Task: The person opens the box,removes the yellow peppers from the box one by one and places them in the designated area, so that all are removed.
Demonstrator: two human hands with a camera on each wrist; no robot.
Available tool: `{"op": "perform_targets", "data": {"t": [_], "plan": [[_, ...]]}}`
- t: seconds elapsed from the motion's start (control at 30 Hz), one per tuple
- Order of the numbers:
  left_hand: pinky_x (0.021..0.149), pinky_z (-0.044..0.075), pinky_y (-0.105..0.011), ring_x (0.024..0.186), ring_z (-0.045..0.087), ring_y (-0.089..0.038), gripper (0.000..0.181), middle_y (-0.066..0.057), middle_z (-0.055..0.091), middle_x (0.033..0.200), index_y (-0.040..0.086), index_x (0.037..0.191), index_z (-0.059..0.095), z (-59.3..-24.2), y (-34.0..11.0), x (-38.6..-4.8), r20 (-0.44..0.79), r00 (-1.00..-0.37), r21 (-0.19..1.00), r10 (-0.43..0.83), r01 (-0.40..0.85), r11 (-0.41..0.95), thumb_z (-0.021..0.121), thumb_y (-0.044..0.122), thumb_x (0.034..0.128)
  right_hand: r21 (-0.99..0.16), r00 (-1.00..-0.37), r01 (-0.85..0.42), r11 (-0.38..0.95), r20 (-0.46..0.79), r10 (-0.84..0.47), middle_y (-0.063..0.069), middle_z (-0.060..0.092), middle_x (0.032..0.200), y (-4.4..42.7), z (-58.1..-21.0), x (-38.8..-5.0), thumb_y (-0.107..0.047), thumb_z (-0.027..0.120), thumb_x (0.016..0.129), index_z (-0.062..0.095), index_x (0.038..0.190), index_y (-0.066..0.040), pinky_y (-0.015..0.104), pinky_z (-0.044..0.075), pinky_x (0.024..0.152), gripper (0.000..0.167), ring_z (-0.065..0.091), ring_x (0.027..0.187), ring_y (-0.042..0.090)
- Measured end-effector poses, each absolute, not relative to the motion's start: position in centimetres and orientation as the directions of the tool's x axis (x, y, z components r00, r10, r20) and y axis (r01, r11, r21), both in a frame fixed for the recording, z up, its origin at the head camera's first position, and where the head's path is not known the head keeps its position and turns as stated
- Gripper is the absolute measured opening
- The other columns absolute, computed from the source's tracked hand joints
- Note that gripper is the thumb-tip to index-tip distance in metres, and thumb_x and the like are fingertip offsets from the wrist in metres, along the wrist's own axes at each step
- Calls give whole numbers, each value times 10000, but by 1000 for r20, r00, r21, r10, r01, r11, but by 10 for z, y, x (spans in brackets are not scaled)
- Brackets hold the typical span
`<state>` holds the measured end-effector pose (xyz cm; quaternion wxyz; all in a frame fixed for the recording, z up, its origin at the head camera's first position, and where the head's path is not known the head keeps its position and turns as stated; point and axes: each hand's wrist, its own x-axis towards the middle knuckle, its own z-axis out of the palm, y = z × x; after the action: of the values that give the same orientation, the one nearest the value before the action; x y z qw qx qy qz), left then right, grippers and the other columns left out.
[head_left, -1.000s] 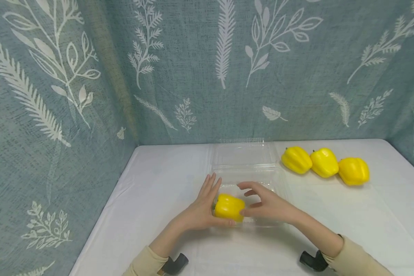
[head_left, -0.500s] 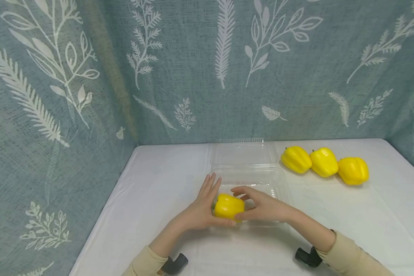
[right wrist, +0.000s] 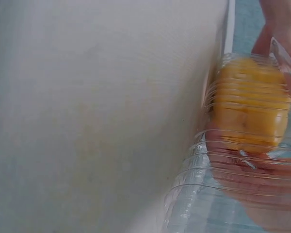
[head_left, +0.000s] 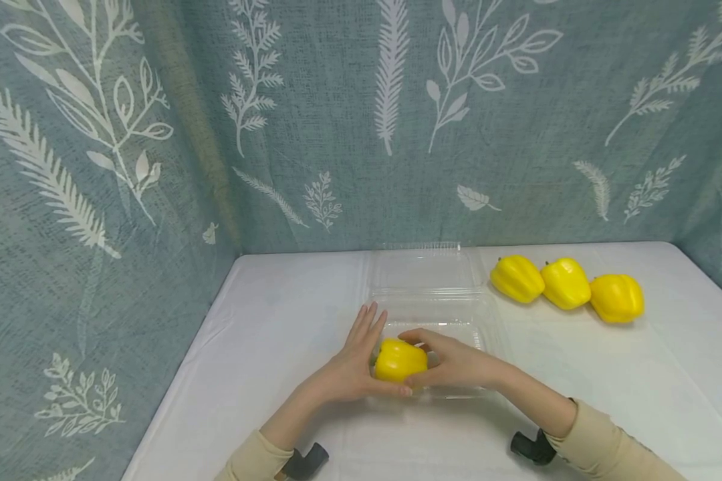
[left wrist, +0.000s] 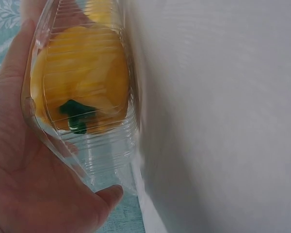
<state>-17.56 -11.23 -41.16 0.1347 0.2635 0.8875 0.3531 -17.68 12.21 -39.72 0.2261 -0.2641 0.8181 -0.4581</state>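
A yellow bell pepper (head_left: 399, 361) with a green stem lies on its side in the left front of a clear hinged plastic container (head_left: 481, 321). My left hand (head_left: 353, 367) rests against the container's left front corner from outside, fingers straight along its side and thumb along the front. In the left wrist view, the clear wall stands between that hand (left wrist: 34, 160) and the pepper (left wrist: 85, 77). My right hand (head_left: 451, 361) reaches into the container and holds the pepper's right end, thumb in front and fingers curled behind. The right wrist view shows its fingers (right wrist: 233, 167) through the wall.
The container's lid (head_left: 427, 269) lies folded back at the rear. Three more yellow bell peppers (head_left: 516, 278) sit in a row at the back right of the white-covered table (head_left: 289, 300). A blue-green leaf-patterned curtain (head_left: 337, 120) hangs behind and at the sides.
My right hand has moved left and its fingers have closed in around the pepper's right end. The left hand and the pepper have stayed almost still.
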Motion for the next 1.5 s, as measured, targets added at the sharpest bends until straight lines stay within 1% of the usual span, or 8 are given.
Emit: {"op": "perform_targets", "data": {"t": [0.23, 0.33, 0.57, 0.83, 1.0, 1.27, 1.4, 1.5], "plan": [[1120, 103, -636, 1441, -236, -153, 1240, 4, -198, 1610, 131, 1578, 7, -412, -112, -175, -41, -826, 693, 562, 381, 611, 795, 566, 726, -867, -756, -226, 444, -132, -642, 64, 527, 1384, 122, -400, -176, -324, 752, 843, 476, 1396, -128, 561, 431, 986, 648, 490, 1247, 317], [1120, 106, -636, 1441, -234, -153, 1246, 11, -198, 1610, 128, 1578, 11, -412, -112, -175, -38, -827, 688, 561, 385, 615, 797, 572, 719, -866, -757, -225, 447, -133, -639, 58, 532, 1378, 122, -401, -176, -325, 753, 842, 477, 1395, -133, 559, 431, 985, 647, 492, 1244, 316], [1130, 111, -610, 1430, -242, -101, 1270, 81, -226, 1593, 150, 1578, -6, -413, -111, -174, -47, -831, 676, 554, 382, 630, 790, 609, 702, -861, -763, -223, 457, -137, -632, 69, 530, 1382, 122, -403, -176, -330, 754, 842, 472, 1402, -134, 552, 445, 973, 657, 492, 1240, 329], [1126, 120, -618, 1435, -231, -104, 1272, 26, -192, 1614, 139, 1578, 6, -413, -111, -174, -37, -833, 673, 551, 387, 630, 796, 606, 697, -849, -778, -226, 477, -137, -613, 101, 532, 1370, 123, -404, -175, -321, 759, 838, 469, 1400, -111, 488, 486, 941, 667, 519, 1196, 309], [1123, 124, -623, 1437, -229, -114, 1270, -11, -172, 1622, 134, 1579, 13, -414, -111, -175, -33, -835, 667, 550, 391, 634, 792, 612, 696, -842, -784, -238, 485, -128, -607, 110, 529, 1371, 124, -404, -175, -321, 759, 836, 464, 1405, -88, 478, 489, 942, 682, 518, 1198, 317], [1125, 129, -616, 1452, -207, -157, 1252, -9, -160, 1622, 116, 1578, 39, -413, -109, -174, -15, -838, 655, 545, 403, 639, 792, 601, 703, -829, -798, -228, 510, -141, -586, 53, 550, 1357, 128, -401, -176, -359, 789, 800, 508, 1366, -133, 514, 479, 947, 672, 516, 1216, 321], [1130, 135, -603, 1454, -201, -158, 1253, 19, -173, 1616, 113, 1577, 38, -413, -109, -173, -16, -840, 650, 542, 403, 644, 791, 603, 704, -816, -816, -217, 536, -150, -558, 35, 563, 1338, 129, -401, -176, -392, 808, 772, 525, 1348, -151, 519, 484, 934, 686, 531, 1190, 314], [1129, 145, -604, 1456, -199, -163, 1252, 9, -169, 1619, 114, 1578, 39, -412, -109, -173, -22, -842, 650, 539, 398, 647, 794, 599, 704, -813, -826, -210, 544, -151, -544, 28, 574, 1317, 132, -401, -175, -397, 818, 757, 539, 1329, -165, 511, 491, 921, 677, 546, 1160, 307]]}}
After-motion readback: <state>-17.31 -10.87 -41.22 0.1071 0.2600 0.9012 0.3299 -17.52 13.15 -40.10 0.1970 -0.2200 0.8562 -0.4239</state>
